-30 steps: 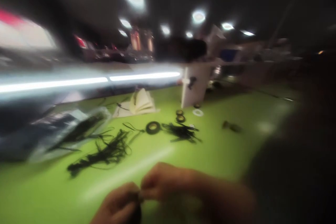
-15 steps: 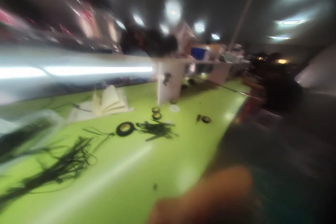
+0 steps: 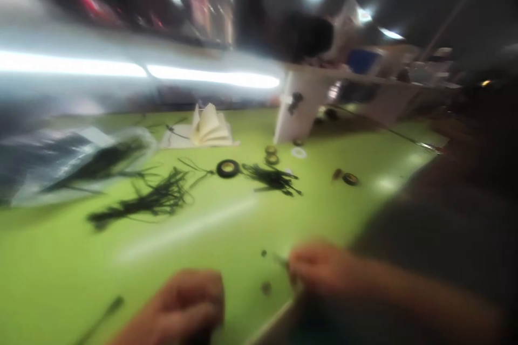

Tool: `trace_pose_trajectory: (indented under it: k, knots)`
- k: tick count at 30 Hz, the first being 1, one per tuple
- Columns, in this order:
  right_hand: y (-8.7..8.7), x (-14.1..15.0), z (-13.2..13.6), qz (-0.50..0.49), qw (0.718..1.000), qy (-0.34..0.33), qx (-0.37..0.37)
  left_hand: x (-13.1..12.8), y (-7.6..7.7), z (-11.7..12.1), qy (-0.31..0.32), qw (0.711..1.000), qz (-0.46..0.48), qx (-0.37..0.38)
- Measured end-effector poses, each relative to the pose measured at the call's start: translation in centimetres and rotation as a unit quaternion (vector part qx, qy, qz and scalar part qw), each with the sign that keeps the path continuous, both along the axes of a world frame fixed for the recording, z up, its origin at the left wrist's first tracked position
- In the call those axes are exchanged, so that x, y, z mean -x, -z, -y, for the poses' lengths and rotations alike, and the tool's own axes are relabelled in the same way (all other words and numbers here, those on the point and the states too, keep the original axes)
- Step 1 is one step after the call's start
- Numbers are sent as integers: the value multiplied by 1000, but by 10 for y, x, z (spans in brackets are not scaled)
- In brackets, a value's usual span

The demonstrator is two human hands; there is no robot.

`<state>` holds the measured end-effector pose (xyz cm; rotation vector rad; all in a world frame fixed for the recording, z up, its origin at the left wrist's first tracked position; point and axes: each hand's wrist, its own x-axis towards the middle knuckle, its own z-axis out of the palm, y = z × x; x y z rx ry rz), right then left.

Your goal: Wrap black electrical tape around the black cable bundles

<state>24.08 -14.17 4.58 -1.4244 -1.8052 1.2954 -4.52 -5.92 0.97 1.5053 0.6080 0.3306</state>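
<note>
The picture is heavily blurred. My left hand (image 3: 184, 307) lies low on the green table (image 3: 60, 264) with its fingers curled; whether it holds anything is unclear. A thin dark strand (image 3: 99, 319) lies just left of it. My right hand (image 3: 319, 269) is at the table's near edge, its fingertips pinched at a thin dark piece (image 3: 280, 260). Two small dark bits (image 3: 265, 287) lie on the table between the hands.
Farther back lie loose bundles of black ties (image 3: 149, 202) (image 3: 273, 179), a black tape roll (image 3: 227, 168), smaller rolls (image 3: 350, 178), an open booklet (image 3: 208, 129) and a clear bag of ties (image 3: 81, 164). A white post (image 3: 301, 110) stands behind, under a light strip.
The view swung right, then back and down. My hands, pinched together a second ago, are now apart, the right one out at the table's edge.
</note>
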Motion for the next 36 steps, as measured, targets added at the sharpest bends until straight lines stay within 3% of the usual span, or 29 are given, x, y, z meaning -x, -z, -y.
trace_pose_trajectory:
  k: [3,6,11,15,21,25,29,32,34,36]
  knots:
    - [4,-2,-36,-67,989,125,-32,-8,0,-9,-202,979,-19,14]
    - [11,17,-62,-130,983,128,7,-13,0,-13,-283,959,13,20]
    - [9,59,-76,-81,994,77,-10,-12,-7,-10,-250,966,67,4]
    - [12,82,-85,-54,994,73,-53,-13,-8,-8,-225,967,121,21]
    - [26,94,-95,-12,984,103,-146,-17,2,-10,-273,935,166,155]
    - [34,95,-92,25,976,121,-180,-19,6,-12,-302,918,182,182]
    - [40,84,-91,76,965,124,-219,-19,6,-14,-310,917,182,172]
    - [42,50,-104,141,945,152,-254,-18,7,-17,-344,915,163,134]
    - [44,17,-121,214,915,189,-287,-17,8,-19,-360,920,130,81]
    - [47,-14,-140,300,866,236,-323,-17,10,-21,-367,925,93,18]
